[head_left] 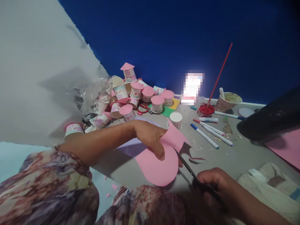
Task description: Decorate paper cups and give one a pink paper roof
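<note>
My left hand (pixel 152 139) grips a sheet of pink paper (pixel 160 170), thumb on top and fingers underneath. The paper's near side has a rounded, cut edge, and a strip of it curls up at the far right. In my right hand (pixel 217 182) is a pair of scissors (pixel 188 167), its handles wrapped by my fingers. The blades meet the paper at the right side of the rounded shape. Beyond my left hand stands a white paper cup (pixel 175 118). Under my left forearm lies a lilac sheet (pixel 131 145).
Several decorated paper cups with pink paper tops (pixel 157 103) are heaped at the back left, beside clear plastic wrapping (pixel 93 90). Markers (pixel 205 136) lie to the right, near a red paint pot (pixel 205 110) and a patterned cup (pixel 227 101). A dark cylinder (pixel 269 112) and cloth (pixel 269 187) are at right.
</note>
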Motion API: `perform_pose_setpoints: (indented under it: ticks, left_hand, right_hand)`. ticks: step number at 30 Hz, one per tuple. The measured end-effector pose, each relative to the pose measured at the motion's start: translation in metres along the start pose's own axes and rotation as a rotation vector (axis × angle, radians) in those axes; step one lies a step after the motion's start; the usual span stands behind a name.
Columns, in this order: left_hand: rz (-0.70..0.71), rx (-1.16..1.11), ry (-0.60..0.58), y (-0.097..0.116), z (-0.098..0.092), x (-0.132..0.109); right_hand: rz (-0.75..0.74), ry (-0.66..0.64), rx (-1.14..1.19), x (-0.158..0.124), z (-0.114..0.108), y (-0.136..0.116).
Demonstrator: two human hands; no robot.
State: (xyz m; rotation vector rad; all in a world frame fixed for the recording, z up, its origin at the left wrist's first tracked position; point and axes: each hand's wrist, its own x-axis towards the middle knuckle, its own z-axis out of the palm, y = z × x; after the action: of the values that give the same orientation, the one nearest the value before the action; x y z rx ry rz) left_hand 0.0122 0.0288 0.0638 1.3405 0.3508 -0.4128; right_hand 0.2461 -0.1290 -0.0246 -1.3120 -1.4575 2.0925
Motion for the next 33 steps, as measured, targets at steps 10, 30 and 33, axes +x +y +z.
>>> perform_pose_setpoints:
  ticks: [10,30,33]
  left_hand:
    - [-0.027,-0.022,-0.05,-0.002,-0.007,0.006]
    - [0.547,-0.661,1.244,-0.059,0.074,0.045]
    - [0.474,-0.637,1.307,-0.055,0.068,0.048]
  right_hand:
    - [-0.012,-0.019,0.04,0.003,-0.003,0.019]
    - [-0.128,0.178,0.388,0.02,0.006,0.012]
    - [-0.085,0.161,0.394,0.019,0.007,0.008]
